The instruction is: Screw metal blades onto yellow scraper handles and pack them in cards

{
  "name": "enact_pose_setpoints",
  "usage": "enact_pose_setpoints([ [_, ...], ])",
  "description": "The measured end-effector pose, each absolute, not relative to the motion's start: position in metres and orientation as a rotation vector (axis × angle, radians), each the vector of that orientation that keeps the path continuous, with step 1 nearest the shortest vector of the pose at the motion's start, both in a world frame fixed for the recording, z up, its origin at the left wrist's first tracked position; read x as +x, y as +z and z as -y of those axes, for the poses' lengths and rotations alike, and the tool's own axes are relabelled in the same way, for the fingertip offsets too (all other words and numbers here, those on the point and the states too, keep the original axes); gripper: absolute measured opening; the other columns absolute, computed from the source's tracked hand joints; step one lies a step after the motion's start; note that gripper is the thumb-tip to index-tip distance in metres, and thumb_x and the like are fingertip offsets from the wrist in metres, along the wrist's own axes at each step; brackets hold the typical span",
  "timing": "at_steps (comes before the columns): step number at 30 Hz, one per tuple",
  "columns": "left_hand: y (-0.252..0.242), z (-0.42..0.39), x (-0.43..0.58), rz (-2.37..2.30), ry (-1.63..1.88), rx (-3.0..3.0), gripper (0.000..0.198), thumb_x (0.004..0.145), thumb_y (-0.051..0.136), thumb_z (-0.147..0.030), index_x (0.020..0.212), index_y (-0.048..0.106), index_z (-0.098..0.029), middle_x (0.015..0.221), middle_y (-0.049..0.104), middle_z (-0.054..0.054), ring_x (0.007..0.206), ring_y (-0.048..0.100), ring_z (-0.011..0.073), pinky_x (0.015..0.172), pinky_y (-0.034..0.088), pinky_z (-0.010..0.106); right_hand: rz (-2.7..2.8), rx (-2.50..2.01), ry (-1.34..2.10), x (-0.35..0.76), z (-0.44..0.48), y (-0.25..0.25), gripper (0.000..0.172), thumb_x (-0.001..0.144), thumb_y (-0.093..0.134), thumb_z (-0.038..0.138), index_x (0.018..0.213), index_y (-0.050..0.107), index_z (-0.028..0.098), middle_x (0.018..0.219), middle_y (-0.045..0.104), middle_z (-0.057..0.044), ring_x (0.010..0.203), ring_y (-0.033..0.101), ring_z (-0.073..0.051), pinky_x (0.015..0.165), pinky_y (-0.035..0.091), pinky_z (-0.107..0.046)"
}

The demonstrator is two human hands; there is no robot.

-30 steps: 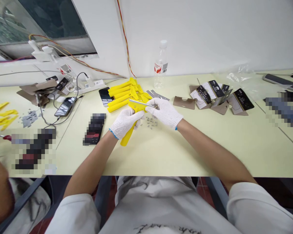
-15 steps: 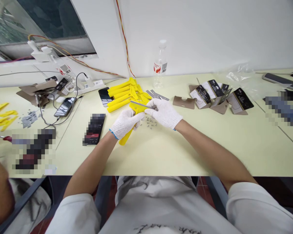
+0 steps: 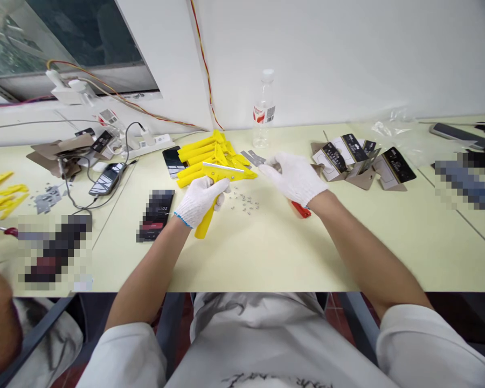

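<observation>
Yellow plastic scraper [image 3: 205, 225] with steel blade [image 3: 222, 167]

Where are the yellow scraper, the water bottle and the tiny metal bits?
Yellow scraper [image 3: 203, 226], head view, on the handle below the hand.
Water bottle [image 3: 260, 114], head view, on the label.
Tiny metal bits [image 3: 244, 203], head view, in the middle of the scattered bits.

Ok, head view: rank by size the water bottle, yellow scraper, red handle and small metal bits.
Water bottle and yellow scraper: they look similar, and the bottle stands farther off, so I won't rank them. Next comes the red handle, then the small metal bits.
</observation>
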State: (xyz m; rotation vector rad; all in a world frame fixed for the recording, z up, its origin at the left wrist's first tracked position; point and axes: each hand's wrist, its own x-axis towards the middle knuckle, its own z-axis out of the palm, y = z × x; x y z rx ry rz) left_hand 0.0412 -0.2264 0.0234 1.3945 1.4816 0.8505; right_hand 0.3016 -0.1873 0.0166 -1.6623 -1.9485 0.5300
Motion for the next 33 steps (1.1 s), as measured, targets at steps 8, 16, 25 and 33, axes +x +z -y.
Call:
enact_pose_setpoints([
  [8, 0.012, 0.21, 0.022, -1.601, 1.045, 1.367, 0.035, 0.107, 0.078, -0.053, 0.105, 0.068, -0.019, 0.067, 0.063, -0.003, 0.063, 0.056, 0.0131, 0.065, 0.05, 0.034, 2.346, -2.21, 0.397, 0.352, 0.207, -0.013, 0.043, 0.109, 0.07, 0.058, 0.101, 0.084, 0.018, 0.098, 0.084, -0.025, 0.088, 0.081, -0.039, 0.076, 0.053, -0.044],
  [16, 0.008, 0.2, 0.008, -1.717, 1.048, 1.433, 0.034, 0.114, 0.069, -0.052, 0.108, 0.07, -0.018, 0.068, 0.064, -0.004, 0.068, 0.058, 0.0118, 0.063, 0.049, 0.03, 2.066, -2.056, 0.371, 0.362, 0.214, -0.015, 0.027, 0.115, 0.053, 0.037, 0.124, 0.07, 0.018, 0.095, 0.08, -0.018, 0.079, 0.07, -0.032, 0.071, 0.043, -0.038],
  [25, 0.004, 0.196, 0.009, -1.796, 1.025, 1.458, 0.029, 0.116, 0.068, -0.043, 0.106, 0.075, -0.016, 0.071, 0.067, -0.002, 0.067, 0.062, 0.0124, 0.06, 0.05, 0.029, 2.199, -1.54, 0.697, 0.33, 0.225, -0.035, 0.038, 0.115, 0.049, 0.051, 0.087, 0.054, 0.026, 0.079, 0.067, -0.006, 0.07, 0.059, -0.024, 0.072, 0.038, -0.036],
  [33, 0.005, 0.197, 0.014, -1.814, 1.009, 1.458, 0.024, 0.118, 0.068, -0.036, 0.107, 0.077, -0.016, 0.069, 0.064, -0.002, 0.064, 0.058, 0.012, 0.059, 0.051, 0.028, 2.241, -1.555, 0.712, 0.324, 0.224, -0.043, 0.038, 0.117, 0.051, 0.051, 0.092, 0.059, 0.024, 0.084, 0.071, -0.007, 0.075, 0.064, -0.025, 0.075, 0.039, -0.036],
])
